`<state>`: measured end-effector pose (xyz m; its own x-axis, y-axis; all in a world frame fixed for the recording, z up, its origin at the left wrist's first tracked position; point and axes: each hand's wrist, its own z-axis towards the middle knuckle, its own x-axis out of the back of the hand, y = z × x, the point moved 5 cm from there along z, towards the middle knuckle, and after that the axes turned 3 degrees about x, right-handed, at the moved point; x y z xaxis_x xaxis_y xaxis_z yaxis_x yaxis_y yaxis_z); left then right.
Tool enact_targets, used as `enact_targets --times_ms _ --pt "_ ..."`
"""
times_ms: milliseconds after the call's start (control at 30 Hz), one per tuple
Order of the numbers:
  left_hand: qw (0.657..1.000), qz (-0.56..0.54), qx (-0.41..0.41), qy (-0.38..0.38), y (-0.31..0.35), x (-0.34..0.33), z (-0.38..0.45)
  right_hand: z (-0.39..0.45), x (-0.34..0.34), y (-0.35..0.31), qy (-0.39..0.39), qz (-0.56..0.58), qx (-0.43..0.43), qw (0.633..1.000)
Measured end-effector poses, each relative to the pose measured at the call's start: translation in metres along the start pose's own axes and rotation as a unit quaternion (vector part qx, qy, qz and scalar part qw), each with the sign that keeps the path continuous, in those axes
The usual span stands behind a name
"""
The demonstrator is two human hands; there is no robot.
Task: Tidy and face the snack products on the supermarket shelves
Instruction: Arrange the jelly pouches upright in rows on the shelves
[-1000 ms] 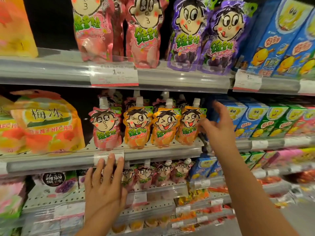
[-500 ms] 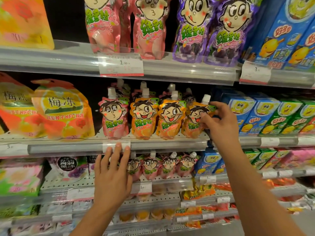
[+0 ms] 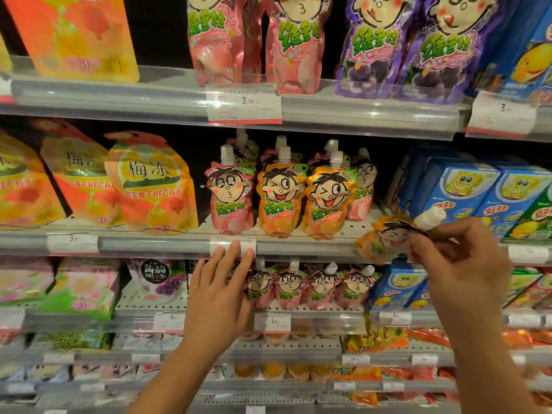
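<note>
An orange jelly pouch (image 3: 379,240) with a white cap hangs tilted in front of the middle shelf's edge, pinched near its spout by my right hand (image 3: 457,258). On the middle shelf (image 3: 155,245) stand a pink pouch (image 3: 230,201) and two orange pouches (image 3: 280,201), with more pink ones behind. A bare gap shows on the shelf to their right. My left hand (image 3: 218,300) is spread flat, its fingertips touching the price tag (image 3: 233,245) on the shelf rail.
Orange fruit-jelly bags (image 3: 149,186) fill the middle shelf's left, blue and green cartons (image 3: 478,189) its right. Large pink and purple pouches (image 3: 370,43) stand on the top shelf. A row of small pink pouches (image 3: 304,288) lines the shelf below.
My right hand has pulled the rightmost orange pouch off the middle shelf, down and to the right, leaving a gap. My left hand stays on the shelf rail.
</note>
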<state>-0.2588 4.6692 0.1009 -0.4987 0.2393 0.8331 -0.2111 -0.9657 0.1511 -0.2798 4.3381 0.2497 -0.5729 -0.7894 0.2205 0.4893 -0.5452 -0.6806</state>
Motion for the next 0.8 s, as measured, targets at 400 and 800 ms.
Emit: enact_targets --times_ms 400,800 --pt "0.951 -0.210 0.220 0.048 -0.038 -0.006 -0.030 -0.066 -0.006 0.039 -0.204 -0.094 -0.084 0.971" --pt "0.948 -0.194 0.245 -0.064 -0.064 -0.047 -0.010 -0.090 -0.021 0.044 -0.298 -0.164 -0.049 0.939"
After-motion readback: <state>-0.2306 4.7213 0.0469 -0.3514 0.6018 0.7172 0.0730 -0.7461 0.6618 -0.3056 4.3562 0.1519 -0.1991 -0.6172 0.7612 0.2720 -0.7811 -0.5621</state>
